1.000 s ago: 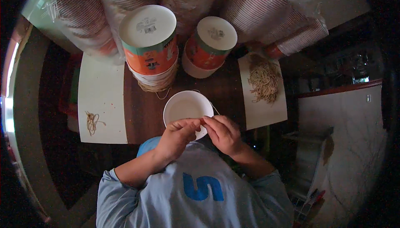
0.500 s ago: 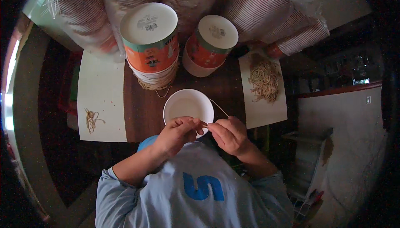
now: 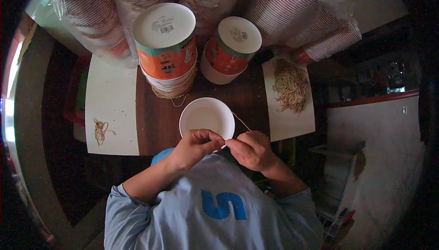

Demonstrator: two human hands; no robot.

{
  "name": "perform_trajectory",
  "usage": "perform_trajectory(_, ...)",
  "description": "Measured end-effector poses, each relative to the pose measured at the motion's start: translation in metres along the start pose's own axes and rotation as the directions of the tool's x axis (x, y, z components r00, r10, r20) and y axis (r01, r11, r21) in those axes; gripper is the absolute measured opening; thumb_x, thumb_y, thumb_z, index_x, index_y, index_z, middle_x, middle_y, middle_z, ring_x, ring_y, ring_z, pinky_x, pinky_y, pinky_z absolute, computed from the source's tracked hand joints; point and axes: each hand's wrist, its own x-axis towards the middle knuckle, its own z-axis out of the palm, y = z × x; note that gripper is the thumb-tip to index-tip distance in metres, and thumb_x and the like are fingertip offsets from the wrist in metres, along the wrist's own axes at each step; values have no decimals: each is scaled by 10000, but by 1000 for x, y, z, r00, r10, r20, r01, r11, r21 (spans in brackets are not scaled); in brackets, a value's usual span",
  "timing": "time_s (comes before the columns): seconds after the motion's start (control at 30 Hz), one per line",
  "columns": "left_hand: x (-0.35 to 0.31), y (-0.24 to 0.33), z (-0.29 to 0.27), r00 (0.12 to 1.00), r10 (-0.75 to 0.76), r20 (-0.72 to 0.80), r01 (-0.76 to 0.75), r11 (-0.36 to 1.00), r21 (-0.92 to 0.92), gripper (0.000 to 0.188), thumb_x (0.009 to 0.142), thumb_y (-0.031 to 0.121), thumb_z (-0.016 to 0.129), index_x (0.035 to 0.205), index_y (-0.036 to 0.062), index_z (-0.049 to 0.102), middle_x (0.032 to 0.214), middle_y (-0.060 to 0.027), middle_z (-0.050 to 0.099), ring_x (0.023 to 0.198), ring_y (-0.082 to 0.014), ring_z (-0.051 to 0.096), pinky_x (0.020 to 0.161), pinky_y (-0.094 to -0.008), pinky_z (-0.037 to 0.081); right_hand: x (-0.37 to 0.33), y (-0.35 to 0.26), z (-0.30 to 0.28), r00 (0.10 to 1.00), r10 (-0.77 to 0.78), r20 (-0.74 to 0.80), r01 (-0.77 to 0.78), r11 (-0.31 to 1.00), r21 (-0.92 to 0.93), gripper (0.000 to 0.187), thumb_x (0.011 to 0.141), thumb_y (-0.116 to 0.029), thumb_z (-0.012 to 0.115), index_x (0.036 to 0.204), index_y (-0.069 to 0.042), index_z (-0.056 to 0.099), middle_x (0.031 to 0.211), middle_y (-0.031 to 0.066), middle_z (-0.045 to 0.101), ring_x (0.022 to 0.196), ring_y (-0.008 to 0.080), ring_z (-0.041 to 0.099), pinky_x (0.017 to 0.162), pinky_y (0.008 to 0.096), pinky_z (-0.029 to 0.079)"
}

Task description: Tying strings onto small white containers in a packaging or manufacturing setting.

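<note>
A white paper bucket stands upright on the brown board, its mouth facing up. At its near rim my left hand is pinched, thumb against fingertips. What lies between those fingers is too small and covered to make out. Close beside it, almost touching, my right hand has its fingers curled together at the same spot on the rim. A thin pale cord runs from the bucket's right side down into my right hand. Where the cord's end lies is hidden by the fingers.
Behind the bucket stand two upside-down stacks, a taller orange and green bucket stack with cords hanging around it and a shorter bucket stack. A cord heap lies right, a small cord tangle left. Plastic-wrapped bucket stacks line the back.
Both hands have shifted slightly at the near rim, and the left fingers have closed closer together. The cord now hangs a little lower. The bucket has barely moved.
</note>
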Motion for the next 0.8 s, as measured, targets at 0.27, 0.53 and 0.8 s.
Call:
perform_trajectory(0.27, -1, -4, 2, 998, 42, -56, -26, 965, 260, 96, 832, 78, 614, 876, -7, 627, 859, -41, 636, 812, -104, 575, 766, -246, 469, -3, -3, 0, 1000, 20, 23, -20, 1000, -12, 284, 610, -44, 695, 875, -86, 600, 720, 20, 495, 607, 188, 524, 533, 317, 430)
perform_trajectory(0.53, -6, -7, 2, 987, 158, -7, -147, 933, 328, 78, 817, 56, 620, 872, 0, 622, 864, -44, 618, 789, -107, 581, 718, -237, 472, -4, -7, -3, 995, 22, 96, -20, 1000, -20, 190, 663, -47, 682, 828, -34, 591, 732, 52, 500, 640, 197, 551, 573, 312, 468)
perform_trajectory(0.8, -1, -9, -3, 924, 379, 57, -334, 721, 607, 126, 736, 55, 653, 860, 39, 638, 833, -96, 596, 662, -172, 577, 577, -266, 473, -15, -2, 4, 919, 313, 242, -367, 902, 228, 122, 691, -37, 659, 782, -42, 578, 753, 76, 542, 644, 228, 561, 577, 304, 465)
